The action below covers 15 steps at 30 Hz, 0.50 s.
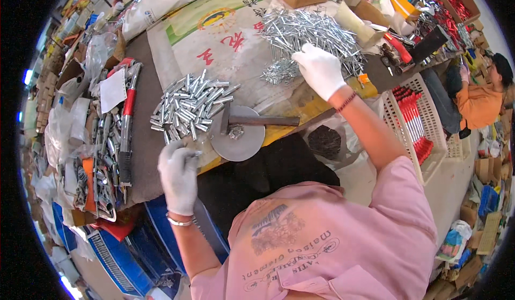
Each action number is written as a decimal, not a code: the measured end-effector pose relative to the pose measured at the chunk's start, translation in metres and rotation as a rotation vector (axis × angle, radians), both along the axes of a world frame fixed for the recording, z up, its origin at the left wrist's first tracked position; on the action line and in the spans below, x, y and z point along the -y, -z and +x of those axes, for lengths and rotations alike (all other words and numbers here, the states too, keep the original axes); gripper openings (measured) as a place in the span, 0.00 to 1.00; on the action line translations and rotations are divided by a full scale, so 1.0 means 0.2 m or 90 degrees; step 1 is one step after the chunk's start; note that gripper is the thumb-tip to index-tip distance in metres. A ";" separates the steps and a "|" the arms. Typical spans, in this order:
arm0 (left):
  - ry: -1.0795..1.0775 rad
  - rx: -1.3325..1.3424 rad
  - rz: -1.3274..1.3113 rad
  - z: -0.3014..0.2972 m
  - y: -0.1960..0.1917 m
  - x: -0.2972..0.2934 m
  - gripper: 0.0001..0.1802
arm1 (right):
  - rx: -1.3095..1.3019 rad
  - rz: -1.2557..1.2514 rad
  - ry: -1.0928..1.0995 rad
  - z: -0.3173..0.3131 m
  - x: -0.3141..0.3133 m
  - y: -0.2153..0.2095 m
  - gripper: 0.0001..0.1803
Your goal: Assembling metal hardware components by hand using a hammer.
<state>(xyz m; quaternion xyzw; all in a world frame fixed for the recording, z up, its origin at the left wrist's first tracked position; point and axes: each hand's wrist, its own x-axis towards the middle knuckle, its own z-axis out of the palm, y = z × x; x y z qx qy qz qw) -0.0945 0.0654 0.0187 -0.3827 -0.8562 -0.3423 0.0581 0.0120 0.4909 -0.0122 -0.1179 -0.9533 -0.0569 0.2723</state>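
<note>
White-gloved right hand (321, 72) is by the rods (306, 29), grip unclear. Left hand (179, 177), also gloved, pinches a metal piece (198, 153).

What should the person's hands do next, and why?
Maybe the right hand could pinch one rod from the pile of thin silvery rods, because its fingertips are right at that pile. The left hand could wait beside the round grey plate: it seems to have something small and shiny at its fingertips, too tiny to name.
</note>
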 end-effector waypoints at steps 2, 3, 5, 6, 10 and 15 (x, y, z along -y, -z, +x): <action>0.051 -0.038 0.000 0.07 -0.02 -0.11 0.12 | 0.078 0.021 0.010 -0.09 -0.06 0.04 0.04; 0.087 0.003 0.027 0.08 -0.02 -0.16 0.11 | 0.074 0.033 -0.015 -0.11 -0.08 0.05 0.04; 0.090 -0.038 0.008 0.12 -0.02 -0.23 0.09 | 0.076 0.041 -0.044 -0.13 -0.09 0.04 0.04; 0.097 -0.037 0.002 0.12 -0.02 -0.25 0.09 | 0.067 0.025 -0.062 -0.13 -0.08 0.03 0.04; 0.109 -0.040 -0.004 0.13 -0.01 -0.28 0.07 | 0.094 0.031 -0.112 -0.07 -0.02 -0.04 0.02; 0.095 -0.027 0.015 0.11 0.01 -0.27 0.06 | 0.214 -0.050 -0.043 0.13 0.13 -0.13 0.07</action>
